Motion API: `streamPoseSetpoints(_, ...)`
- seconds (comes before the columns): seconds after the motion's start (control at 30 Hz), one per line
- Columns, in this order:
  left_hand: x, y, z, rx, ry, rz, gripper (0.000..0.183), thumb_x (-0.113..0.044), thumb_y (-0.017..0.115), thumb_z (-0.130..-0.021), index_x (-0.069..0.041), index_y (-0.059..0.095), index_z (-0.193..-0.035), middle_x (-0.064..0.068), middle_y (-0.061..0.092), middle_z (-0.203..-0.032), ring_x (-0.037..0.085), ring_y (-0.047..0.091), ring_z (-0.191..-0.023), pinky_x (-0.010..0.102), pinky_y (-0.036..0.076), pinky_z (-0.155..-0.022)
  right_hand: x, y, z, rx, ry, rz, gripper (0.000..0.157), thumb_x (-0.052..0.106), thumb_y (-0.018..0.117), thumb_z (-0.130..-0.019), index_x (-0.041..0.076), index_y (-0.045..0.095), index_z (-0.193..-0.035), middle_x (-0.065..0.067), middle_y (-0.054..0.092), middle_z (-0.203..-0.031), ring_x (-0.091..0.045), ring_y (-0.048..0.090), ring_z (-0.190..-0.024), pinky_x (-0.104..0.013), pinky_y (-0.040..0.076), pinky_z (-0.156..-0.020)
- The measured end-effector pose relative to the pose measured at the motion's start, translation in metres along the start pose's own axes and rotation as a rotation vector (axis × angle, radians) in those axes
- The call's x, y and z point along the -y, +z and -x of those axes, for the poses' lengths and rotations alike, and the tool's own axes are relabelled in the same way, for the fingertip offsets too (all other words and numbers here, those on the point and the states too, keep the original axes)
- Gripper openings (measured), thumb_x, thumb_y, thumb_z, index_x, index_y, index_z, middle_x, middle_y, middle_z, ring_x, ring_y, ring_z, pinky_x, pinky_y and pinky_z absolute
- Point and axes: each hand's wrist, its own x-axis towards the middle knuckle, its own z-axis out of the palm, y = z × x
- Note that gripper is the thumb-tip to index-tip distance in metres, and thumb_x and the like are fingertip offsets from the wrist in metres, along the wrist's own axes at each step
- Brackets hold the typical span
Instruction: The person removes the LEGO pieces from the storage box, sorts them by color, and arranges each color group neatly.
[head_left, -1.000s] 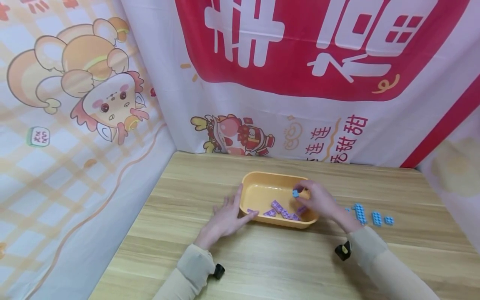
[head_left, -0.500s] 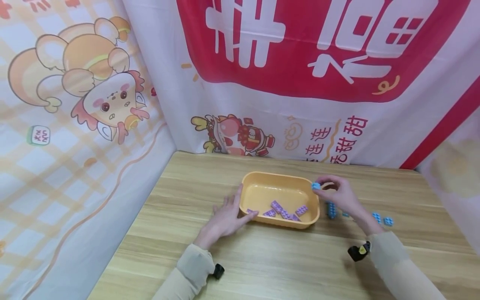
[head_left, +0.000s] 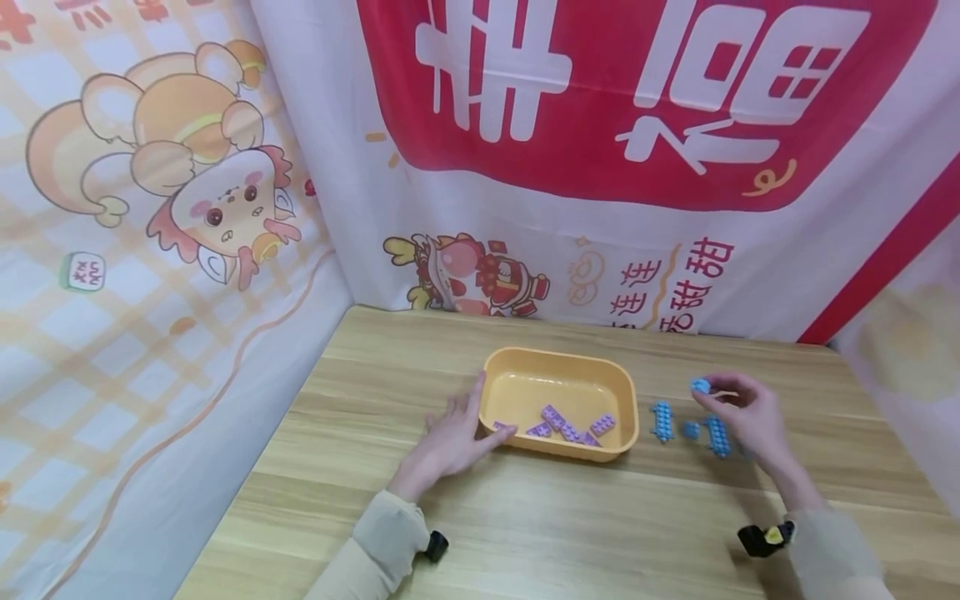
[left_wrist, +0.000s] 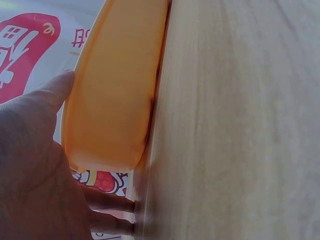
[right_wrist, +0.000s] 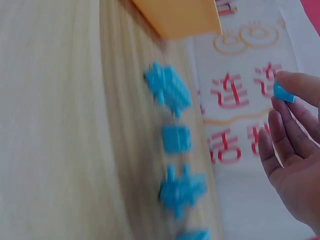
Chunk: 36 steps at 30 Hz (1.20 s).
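Red "连连" lettering [head_left: 636, 273] behind hands

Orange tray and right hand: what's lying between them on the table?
Blue bricks on the wooden table between orange tray and right hand, in the head view.

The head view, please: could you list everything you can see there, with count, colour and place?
tray: one, orange, middle of the table.
purple bricks: several, exact count unclear, lying in the tray's near half.
blue bricks on the table: at least three, right of the tray, apart from it.
small blue brick: one, pinched in the right hand above the table.
table: one, light wood.
printed cloths: red, white and orange, hung behind and at both sides.
left hand: flat on the table, fingers touching the tray's left end.
right hand: right of the tray, over the blue bricks.
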Motion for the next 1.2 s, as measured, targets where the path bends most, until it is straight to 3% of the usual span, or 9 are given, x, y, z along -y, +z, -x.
streamPoseSetpoints(0.3, 0.002, 0.003, 0.000, 0.002, 0.000, 0.003, 0.115, -0.090, 0.047, -0.097, -0.030, -0.007, -0.178, 0.024, 0.022, -0.182, 0.054, 0.018, -0.168, 0.086, 0.007, -0.130, -0.043, -0.044, 0.031, -0.102, 0.150, -0.029, 0.017, 0.009, 0.083, -0.099, 0.015, 0.079, -0.114, 0.034, 0.072, -0.093, 0.015, 0.068, -0.086, -0.005, 0.056, -0.072)
streamPoseSetpoints(0.5, 0.004, 0.006, 0.002, 0.006, -0.010, 0.000, 0.114, -0.089, 0.048, -0.097, -0.029, -0.006, -0.178, 0.024, 0.023, -0.181, 0.054, 0.020, -0.168, 0.085, 0.008, -0.130, -0.070, -0.058, 0.052, -0.203, 0.216, -0.141, 0.029, 0.003, 0.081, -0.098, 0.031, 0.083, -0.106, 0.034, 0.074, -0.089, 0.016, 0.066, -0.084, -0.003, 0.054, -0.071)
streamPoseSetpoints(0.63, 0.004, 0.006, 0.005, 0.005, -0.013, 0.003, 0.114, -0.088, 0.048, -0.098, -0.028, -0.006, -0.178, 0.025, 0.023, -0.181, 0.055, 0.020, -0.167, 0.086, 0.008, -0.129, -0.078, -0.064, 0.061, -0.257, 0.289, -0.200, 0.031, 0.001, 0.082, -0.097, 0.032, 0.084, -0.100, 0.031, 0.074, -0.085, 0.014, 0.066, -0.081, -0.002, 0.052, -0.070)
streamPoseSetpoints(0.73, 0.004, 0.006, 0.005, 0.008, -0.015, 0.003, 0.114, -0.090, 0.047, -0.097, -0.029, -0.007, -0.178, 0.025, 0.023, -0.181, 0.055, 0.020, -0.167, 0.086, 0.008, -0.129, -0.082, -0.065, 0.066, -0.283, 0.362, -0.348, 0.031, -0.004, 0.083, -0.094, 0.026, 0.085, -0.100, 0.025, 0.076, -0.085, 0.009, 0.068, -0.080, -0.006, 0.057, -0.071)
streamPoseSetpoints(0.8, 0.004, 0.005, 0.006, 0.010, -0.015, 0.005, 0.114, -0.090, 0.046, -0.097, -0.030, -0.007, -0.178, 0.025, 0.023, -0.181, 0.055, 0.020, -0.168, 0.086, 0.008, -0.129, -0.085, -0.066, 0.068, -0.282, 0.384, -0.370, 0.032, -0.007, 0.084, -0.092, 0.024, 0.085, -0.100, 0.024, 0.077, -0.084, 0.008, 0.070, -0.079, -0.007, 0.058, -0.071)
streamPoseSetpoints(0.9, 0.004, 0.006, 0.005, 0.008, -0.012, 0.010, 0.114, -0.090, 0.046, -0.097, -0.030, -0.007, -0.178, 0.025, 0.023, -0.181, 0.055, 0.020, -0.168, 0.086, 0.008, -0.129, -0.092, -0.067, 0.070, -0.265, 0.352, -0.405, 0.035, -0.012, 0.083, -0.090, 0.021, 0.086, -0.099, 0.021, 0.079, -0.085, 0.007, 0.072, -0.079, -0.009, 0.061, -0.072)
streamPoseSetpoints(0.97, 0.005, 0.006, 0.005, 0.007, -0.010, 0.013, 0.114, -0.090, 0.047, -0.097, -0.030, -0.007, -0.178, 0.025, 0.023, -0.181, 0.055, 0.020, -0.167, 0.086, 0.008, -0.129, -0.096, -0.070, 0.071, -0.217, 0.337, -0.467, 0.036, -0.015, 0.080, -0.091, 0.019, 0.086, -0.100, 0.018, 0.081, -0.087, 0.005, 0.075, -0.081, -0.011, 0.063, -0.075)
streamPoseSetpoints(1.1, 0.004, 0.006, 0.004, 0.007, -0.007, 0.011, 0.114, -0.090, 0.046, -0.097, -0.031, -0.008, -0.178, 0.025, 0.023, -0.181, 0.055, 0.020, -0.168, 0.087, 0.008, -0.129, -0.102, -0.077, 0.073, -0.095, 0.366, -0.736, 0.039, -0.022, 0.072, -0.093, 0.011, 0.087, -0.109, 0.005, 0.084, -0.096, -0.007, 0.080, -0.089, -0.022, 0.068, -0.080)
streamPoseSetpoints(1.2, 0.003, 0.006, 0.004, 0.004, -0.002, 0.008, 0.114, -0.090, 0.047, -0.097, -0.030, -0.006, -0.178, 0.026, 0.023, -0.181, 0.055, 0.020, -0.167, 0.087, 0.008, -0.129, -0.105, -0.086, 0.073, -0.028, 0.415, -0.740, 0.039, -0.019, 0.071, -0.095, 0.013, 0.086, -0.113, 0.006, 0.083, -0.100, -0.008, 0.080, -0.092, -0.023, 0.068, -0.083)
